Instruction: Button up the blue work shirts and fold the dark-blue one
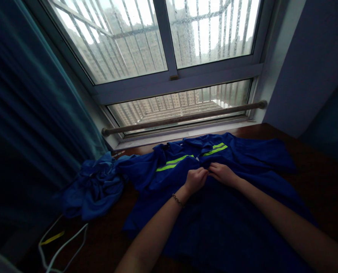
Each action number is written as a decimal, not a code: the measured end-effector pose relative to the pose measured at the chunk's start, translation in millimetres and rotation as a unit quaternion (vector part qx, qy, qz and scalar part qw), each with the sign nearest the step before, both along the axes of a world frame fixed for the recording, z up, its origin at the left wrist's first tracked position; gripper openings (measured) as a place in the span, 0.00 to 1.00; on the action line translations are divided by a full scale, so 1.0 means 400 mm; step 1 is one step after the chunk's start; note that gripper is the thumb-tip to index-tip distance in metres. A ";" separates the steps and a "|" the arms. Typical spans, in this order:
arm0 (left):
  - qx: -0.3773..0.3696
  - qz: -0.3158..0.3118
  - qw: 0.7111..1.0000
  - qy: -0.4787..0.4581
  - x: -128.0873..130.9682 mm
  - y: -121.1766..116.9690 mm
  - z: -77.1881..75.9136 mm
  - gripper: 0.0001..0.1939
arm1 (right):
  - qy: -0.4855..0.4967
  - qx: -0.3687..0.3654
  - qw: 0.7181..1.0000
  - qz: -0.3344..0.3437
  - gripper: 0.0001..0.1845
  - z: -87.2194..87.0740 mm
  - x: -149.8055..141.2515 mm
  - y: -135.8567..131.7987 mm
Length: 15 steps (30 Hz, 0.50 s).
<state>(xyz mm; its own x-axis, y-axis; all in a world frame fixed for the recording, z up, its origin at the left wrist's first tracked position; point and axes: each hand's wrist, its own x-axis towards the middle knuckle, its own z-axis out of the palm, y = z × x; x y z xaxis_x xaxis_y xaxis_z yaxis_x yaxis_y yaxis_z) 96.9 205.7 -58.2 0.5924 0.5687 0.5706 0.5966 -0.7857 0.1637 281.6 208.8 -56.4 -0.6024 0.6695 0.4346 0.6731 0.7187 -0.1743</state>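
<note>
Right now your left hand [196, 179] and right hand [220, 173] nearly meet, fingertips pinched on the front of the blue garment [211, 204], just below its yellow-green stripes [173, 163]; exactly which bit you grip is too small to tell. The garment lies spread before you on the dark wooden surface [267, 131], below the window, with a crumpled blue cloth [96, 187] beside its sleeve to your left.
</note>
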 end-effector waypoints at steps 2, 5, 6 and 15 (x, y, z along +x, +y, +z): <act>0.010 -0.004 1.000 0.011 -0.001 0.000 0.000 0.12 | 0.001 0.001 1.000 0.000 0.10 -0.008 -0.003 0.001; 0.002 -0.006 1.000 0.003 -0.001 0.000 0.004 0.12 | 0.018 0.011 1.000 -0.005 0.11 -0.021 -0.010 0.000; -0.006 -0.009 1.000 -0.003 0.000 -0.001 0.006 0.12 | 0.025 0.016 1.000 -0.008 0.11 -0.024 -0.012 -0.001; -0.217 0.021 0.954 -0.204 0.004 0.003 0.032 0.11 | 0.223 0.009 0.973 -0.066 0.08 -0.002 0.000 -0.005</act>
